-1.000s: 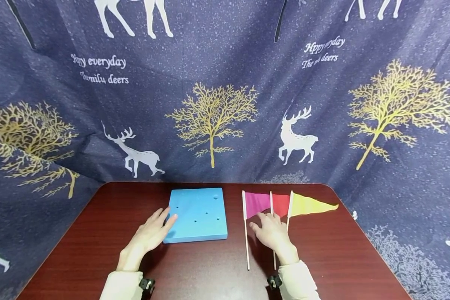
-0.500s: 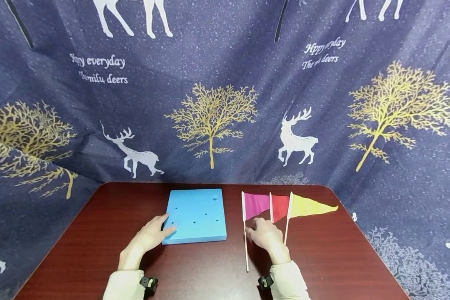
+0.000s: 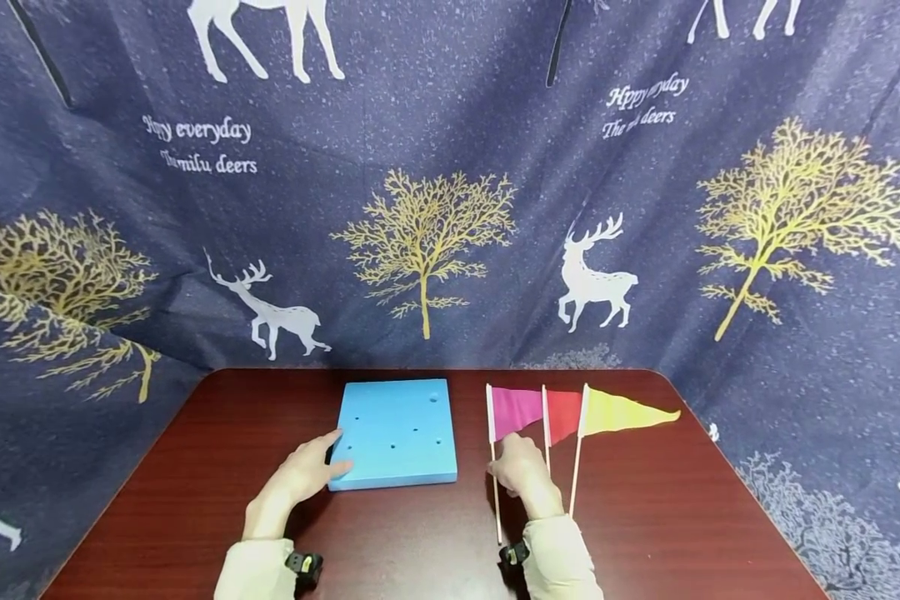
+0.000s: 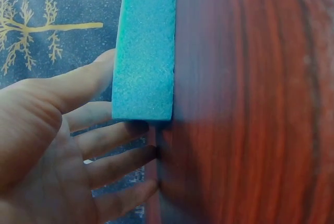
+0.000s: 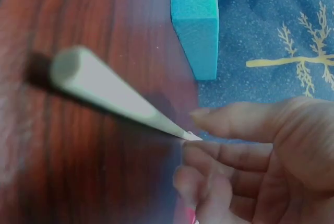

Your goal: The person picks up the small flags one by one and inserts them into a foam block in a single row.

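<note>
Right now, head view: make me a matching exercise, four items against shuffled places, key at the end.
1. Red flag
2. Blue block
3. Yellow flag
4. Purple flag

A. Next to the left hand
B. Stick by the thumb of the right hand
C. Middle of the three flags
D. Farthest right flag

Pairs: 1-C, 2-A, 3-D, 4-B

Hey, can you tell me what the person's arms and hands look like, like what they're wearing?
The left hand and right hand are bare, with no gloves showing. Both the left sleeve and right sleeve are cream-white. A small black device sits at the left wrist, another at the right.
</note>
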Demonstrator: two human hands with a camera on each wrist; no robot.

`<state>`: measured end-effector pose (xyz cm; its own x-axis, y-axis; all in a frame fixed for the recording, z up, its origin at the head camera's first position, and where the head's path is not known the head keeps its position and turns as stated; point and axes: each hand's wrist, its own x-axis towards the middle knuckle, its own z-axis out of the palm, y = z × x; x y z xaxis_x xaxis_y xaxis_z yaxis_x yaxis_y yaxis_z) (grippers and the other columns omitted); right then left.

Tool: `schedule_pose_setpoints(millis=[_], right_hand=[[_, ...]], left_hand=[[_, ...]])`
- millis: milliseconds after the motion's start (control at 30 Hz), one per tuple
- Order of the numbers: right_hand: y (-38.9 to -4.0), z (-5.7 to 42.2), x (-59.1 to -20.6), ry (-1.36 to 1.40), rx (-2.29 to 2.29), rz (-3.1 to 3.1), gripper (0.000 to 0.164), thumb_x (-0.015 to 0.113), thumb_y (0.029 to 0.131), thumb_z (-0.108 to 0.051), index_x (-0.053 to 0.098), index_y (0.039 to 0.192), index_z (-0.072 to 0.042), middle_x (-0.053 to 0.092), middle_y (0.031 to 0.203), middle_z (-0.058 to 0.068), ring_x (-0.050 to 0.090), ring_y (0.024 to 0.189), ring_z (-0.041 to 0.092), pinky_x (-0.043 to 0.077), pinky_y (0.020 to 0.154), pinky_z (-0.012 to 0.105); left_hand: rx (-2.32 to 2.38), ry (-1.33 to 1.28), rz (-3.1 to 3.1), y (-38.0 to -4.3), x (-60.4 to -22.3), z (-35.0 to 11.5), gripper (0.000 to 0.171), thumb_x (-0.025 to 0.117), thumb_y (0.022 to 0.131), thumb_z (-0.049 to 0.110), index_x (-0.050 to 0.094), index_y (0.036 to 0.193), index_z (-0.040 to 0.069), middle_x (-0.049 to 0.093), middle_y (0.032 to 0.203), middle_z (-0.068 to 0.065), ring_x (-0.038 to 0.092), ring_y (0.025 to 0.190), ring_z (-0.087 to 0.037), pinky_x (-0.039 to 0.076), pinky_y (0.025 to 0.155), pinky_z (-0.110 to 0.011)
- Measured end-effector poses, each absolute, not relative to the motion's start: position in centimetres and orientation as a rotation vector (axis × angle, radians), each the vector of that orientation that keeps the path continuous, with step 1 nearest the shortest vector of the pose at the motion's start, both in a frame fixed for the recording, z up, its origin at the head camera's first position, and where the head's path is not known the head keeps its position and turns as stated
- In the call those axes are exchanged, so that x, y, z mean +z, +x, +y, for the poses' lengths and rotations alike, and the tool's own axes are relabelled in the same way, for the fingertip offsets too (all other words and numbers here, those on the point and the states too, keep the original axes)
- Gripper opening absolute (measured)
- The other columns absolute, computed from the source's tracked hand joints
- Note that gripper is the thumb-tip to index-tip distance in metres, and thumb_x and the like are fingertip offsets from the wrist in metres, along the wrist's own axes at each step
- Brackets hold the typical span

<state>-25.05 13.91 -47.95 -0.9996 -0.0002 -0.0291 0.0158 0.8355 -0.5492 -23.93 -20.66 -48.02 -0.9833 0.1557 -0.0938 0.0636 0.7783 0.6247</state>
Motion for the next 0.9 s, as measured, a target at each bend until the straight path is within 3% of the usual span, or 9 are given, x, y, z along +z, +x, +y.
schedule_pose_setpoints(millis=[167,233,400,600,900], right_hand=[[-25.2,14.0,-48.4,0.092,-0.932,2.929,0.014,0.072,0.076,-0.002,0.058,0.072,0.0,0.064,0.08,0.026,0.057,0.034,0.018,0.048,0.036,0.028],[-25.2,13.9,-48.4,0.087,-0.937,2.928,0.015,0.073,0.076,-0.003,0.059,0.075,0.001,0.064,0.082,0.027,0.058,0.036,0.019,0.049,0.036,0.029],[-25.1,13.4,-48.2,0.065,-0.958,2.916,0.02,0.078,0.073,-0.004,0.06,0.077,0.002,0.059,0.071,0.018,0.057,0.038,0.018,0.049,0.037,0.029],[-25.2,13.3,-48.5,0.052,-0.991,2.882,0.023,0.079,0.07,-0.007,0.058,0.076,0.001,0.06,0.072,0.018,0.057,0.036,0.016,0.05,0.038,0.029],[-25.3,14.3,-48.2,-0.005,-1.163,2.788,0.024,0.07,0.077,-0.005,0.054,0.059,-0.006,0.057,0.057,0.007,0.061,0.042,0.015,0.053,0.043,0.029]], left_hand=[[0.988,0.17,2.821,-24.1,-48.5,-20.5,0.071,0.068,0.092,0.032,0.039,0.149,0.0,0.042,0.145,-0.029,0.045,0.128,-0.046,0.038,0.099,-0.062],[1.0,0.165,2.817,-24.1,-48.6,-20.6,0.072,0.069,0.092,0.033,0.038,0.149,0.001,0.041,0.145,-0.028,0.045,0.128,-0.045,0.037,0.099,-0.062],[1.006,0.164,2.82,-24.0,-48.4,-20.8,0.073,0.068,0.092,0.034,0.038,0.149,0.0,0.04,0.146,-0.029,0.044,0.128,-0.046,0.037,0.098,-0.063],[0.982,0.171,2.833,-24.0,-48.5,-21.0,0.072,0.067,0.093,0.033,0.038,0.149,0.0,0.041,0.145,-0.029,0.043,0.129,-0.047,0.037,0.098,-0.063],[0.991,0.163,2.824,-24.2,-48.7,-21.1,0.072,0.067,0.093,0.036,0.038,0.149,0.0,0.04,0.145,-0.03,0.049,0.123,-0.045,0.038,0.097,-0.063]])
